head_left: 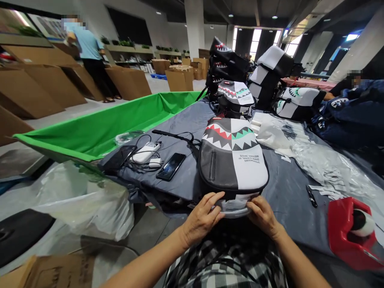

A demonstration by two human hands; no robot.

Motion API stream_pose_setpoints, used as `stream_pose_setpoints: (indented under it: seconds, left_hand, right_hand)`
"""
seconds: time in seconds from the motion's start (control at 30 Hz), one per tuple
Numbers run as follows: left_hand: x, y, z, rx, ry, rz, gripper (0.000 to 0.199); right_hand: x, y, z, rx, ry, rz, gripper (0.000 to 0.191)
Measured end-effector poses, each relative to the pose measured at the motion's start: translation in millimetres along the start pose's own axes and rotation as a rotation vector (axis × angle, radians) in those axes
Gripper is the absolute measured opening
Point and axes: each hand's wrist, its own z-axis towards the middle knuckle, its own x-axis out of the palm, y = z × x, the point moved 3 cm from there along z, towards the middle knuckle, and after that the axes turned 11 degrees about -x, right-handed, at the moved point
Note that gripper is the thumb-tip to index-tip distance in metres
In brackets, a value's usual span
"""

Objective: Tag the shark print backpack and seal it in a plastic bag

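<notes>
At the near edge of a gray-covered desk (285, 212) lies a shark-mouth backpack (232, 158), a red tape dispenser (339, 230) to its right. The left hand (204, 215) and right hand (264, 216) pinch clear plastic (235, 205) at the backpack's near end. Left of it rests a smartphone (171, 167).

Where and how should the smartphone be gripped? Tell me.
Probably by the long edges, at the near end, from above: the smartphone lies flat, screen up, longer than wide, and a small white adapter sits close on its left.
</notes>
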Motion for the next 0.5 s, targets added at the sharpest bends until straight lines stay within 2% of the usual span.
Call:
stream_pose_setpoints:
  seconds: [0.07, 0.13, 0.2, 0.27, 0.37, 0.43, 0.5]
  left_hand:
    - [-1.4, -0.8, 3.8, -0.055, -0.046, -0.056, 0.006]
    - [-1.3, -2.7, 9.8, -0.092, -0.034, -0.073, 0.019]
    - [-0.1, -5.0, 16.0, -0.115, 0.058, -0.045, 0.037]
    - [0.7, -6.9, 20.6, -0.132, 0.188, -0.007, 0.046]
    - [-1.7, -7.6, 25.1, -0.13, 0.302, 0.037, 0.035]
    - [-5.7, -7.4, 29.6, -0.039, 0.301, 0.048, 0.026]
    - [-11.0, -8.0, 36.5, 0.185, 0.277, 0.019, 0.018]
  right_hand:
    - [-14.5, -3.5, 1.2, -0.044, 0.149, 0.125, 0.042]
    - [-26.4, -7.3, 8.1, -0.031, 0.29, 0.167, 0.04]
    - [-31.9, -10.1, 20.2, 0.002, 0.424, 0.126, 0.037]
    - [-30.8, -12.3, 34.4, 0.044, 0.583, 0.081, 0.036]
    - [-24.3, -15.5, 50.4, 0.09, 0.848, 0.118, 0.025]
    - [-22.8, -18.8, 55.9, 0.114, 0.929, 0.135, 0.012]
    - [-24.9, -21.8, 59.4, 0.082, 0.897, 0.098, 0.002]
